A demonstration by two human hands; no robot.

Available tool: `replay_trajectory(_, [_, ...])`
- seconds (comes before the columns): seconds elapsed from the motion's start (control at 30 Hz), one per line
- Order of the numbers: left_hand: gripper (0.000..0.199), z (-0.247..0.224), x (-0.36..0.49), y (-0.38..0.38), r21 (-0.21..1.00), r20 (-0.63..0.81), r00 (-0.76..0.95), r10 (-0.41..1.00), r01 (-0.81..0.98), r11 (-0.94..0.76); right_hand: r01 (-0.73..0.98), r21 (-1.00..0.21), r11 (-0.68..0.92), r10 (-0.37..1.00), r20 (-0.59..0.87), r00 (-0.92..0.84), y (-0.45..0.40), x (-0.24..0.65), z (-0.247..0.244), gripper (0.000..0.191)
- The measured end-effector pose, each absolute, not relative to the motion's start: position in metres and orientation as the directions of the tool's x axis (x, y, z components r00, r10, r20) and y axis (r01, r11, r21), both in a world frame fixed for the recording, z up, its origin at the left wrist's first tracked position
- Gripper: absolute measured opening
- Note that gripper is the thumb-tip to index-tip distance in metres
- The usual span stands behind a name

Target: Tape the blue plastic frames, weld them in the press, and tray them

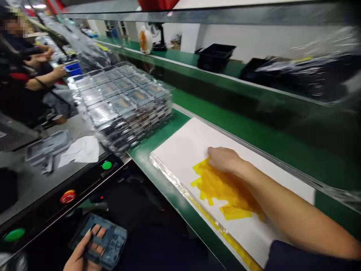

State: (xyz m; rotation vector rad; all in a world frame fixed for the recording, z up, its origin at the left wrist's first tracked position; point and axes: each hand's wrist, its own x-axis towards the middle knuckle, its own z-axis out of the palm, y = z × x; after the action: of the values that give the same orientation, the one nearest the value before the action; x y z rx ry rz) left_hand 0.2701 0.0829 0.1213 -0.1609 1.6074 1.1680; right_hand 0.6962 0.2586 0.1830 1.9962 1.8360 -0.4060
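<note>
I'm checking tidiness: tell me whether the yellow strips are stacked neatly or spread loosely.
Spread loosely: the yellow strips overlap unevenly on the white surface, ends jutting.

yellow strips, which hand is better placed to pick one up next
Probably the right: the right hand is at the yellow strips, while the left hand holds the dark plastic part, away from them.

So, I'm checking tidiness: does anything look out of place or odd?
Only mildly: the yellow strips by the right hand lie heaped on the white surface, ends pointing different ways, so they look untidy.
</note>
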Motion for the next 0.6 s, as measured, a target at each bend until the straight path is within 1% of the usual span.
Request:
replay_trajectory(0.07, [0.027,0.114,0.270,0.084,0.570,-0.818,-0.414,0.400,-0.680,0.461,0.994,0.103,-0.044,0.871,-0.482,0.089,0.266,0.697,0.178,0.027])
replay_trajectory(0.17, [0.022,0.111,0.276,0.091,0.551,-0.827,-0.409,0.384,-0.723,0.417,0.995,0.073,-0.072,0.867,-0.489,0.099,0.275,0.701,0.170,0.027])
replay_trajectory(0.3, [0.022,0.112,0.289,0.107,0.556,-0.819,-0.383,0.428,-0.711,0.429,0.990,-0.018,-0.141,0.880,-0.460,0.117,0.283,0.710,0.161,0.034])
replay_trajectory(0.43, [0.024,0.110,0.293,0.125,0.549,-0.815,-0.340,0.468,-0.713,0.437,0.979,-0.127,-0.161,0.903,-0.418,0.095,0.288,0.718,0.161,0.025])
replay_trajectory(0.53, [0.026,0.110,0.294,0.136,0.521,-0.811,-0.267,0.521,-0.735,0.434,0.957,-0.176,-0.231,0.928,-0.335,0.163,0.289,0.712,0.180,0.021])
replay_trajectory(0.6, [0.029,0.113,0.294,0.143,0.504,-0.793,-0.205,0.573,-0.749,0.431,0.930,-0.243,-0.277,0.950,-0.212,0.228,0.285,0.698,0.200,0.018])
